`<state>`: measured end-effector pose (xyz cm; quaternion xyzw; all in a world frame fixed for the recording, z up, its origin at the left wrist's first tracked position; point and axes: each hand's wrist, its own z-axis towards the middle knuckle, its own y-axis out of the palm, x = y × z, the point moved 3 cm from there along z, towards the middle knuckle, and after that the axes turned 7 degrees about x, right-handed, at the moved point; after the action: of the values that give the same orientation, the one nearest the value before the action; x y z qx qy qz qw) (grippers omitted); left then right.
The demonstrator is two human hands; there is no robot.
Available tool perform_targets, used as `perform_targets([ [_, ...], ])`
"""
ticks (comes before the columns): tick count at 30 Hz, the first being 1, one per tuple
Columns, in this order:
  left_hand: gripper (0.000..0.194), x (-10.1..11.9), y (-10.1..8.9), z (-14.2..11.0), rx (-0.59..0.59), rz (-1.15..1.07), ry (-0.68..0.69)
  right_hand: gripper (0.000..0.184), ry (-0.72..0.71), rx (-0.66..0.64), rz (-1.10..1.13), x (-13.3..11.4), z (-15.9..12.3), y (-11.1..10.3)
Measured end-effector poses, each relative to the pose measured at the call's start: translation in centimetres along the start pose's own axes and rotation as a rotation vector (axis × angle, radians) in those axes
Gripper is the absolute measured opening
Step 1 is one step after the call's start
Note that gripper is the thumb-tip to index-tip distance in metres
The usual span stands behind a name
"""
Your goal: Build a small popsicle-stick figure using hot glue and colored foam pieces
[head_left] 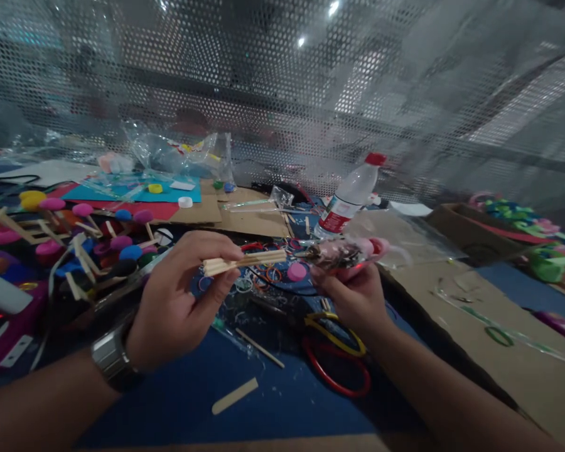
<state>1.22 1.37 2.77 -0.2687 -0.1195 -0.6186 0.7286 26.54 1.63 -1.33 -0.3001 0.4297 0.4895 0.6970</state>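
My left hand (183, 285), with a metal watch (113, 355) on the wrist, pinches a small stack of wooden craft sticks (263, 256) between thumb and fingers. The sticks lie roughly level and point right. In my right hand (358, 298) is a pink hot glue gun (343, 252), stained dark near its front. Its nozzle (306, 253) points left, close to the far end of the sticks; whether it touches them I cannot tell. Below, on the blue surface (169, 408), lie a loose craft stick (235, 395) and a thin stick (260, 348).
Scissors with yellow and red handles (336, 376) lie beneath my right hand. A bottle (348, 198) with a red cap stands behind the glue gun. Colourful bottle caps and sticks (89, 251) crowd the left. A cardboard box (480, 229) sits at right, before a perforated screen (273, 81).
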Motion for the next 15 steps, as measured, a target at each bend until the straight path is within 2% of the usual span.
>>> perform_targets([
  [5,0.024,0.36,0.0,0.21,0.002,0.035,0.056,0.013,-0.016,-0.009,-0.02,0.23,0.03,-0.14],
  [15,0.024,0.33,-0.17,0.12,-0.005,0.033,0.005,0.011,-0.007,-0.008,-0.039,-0.32,0.08,0.18],
])
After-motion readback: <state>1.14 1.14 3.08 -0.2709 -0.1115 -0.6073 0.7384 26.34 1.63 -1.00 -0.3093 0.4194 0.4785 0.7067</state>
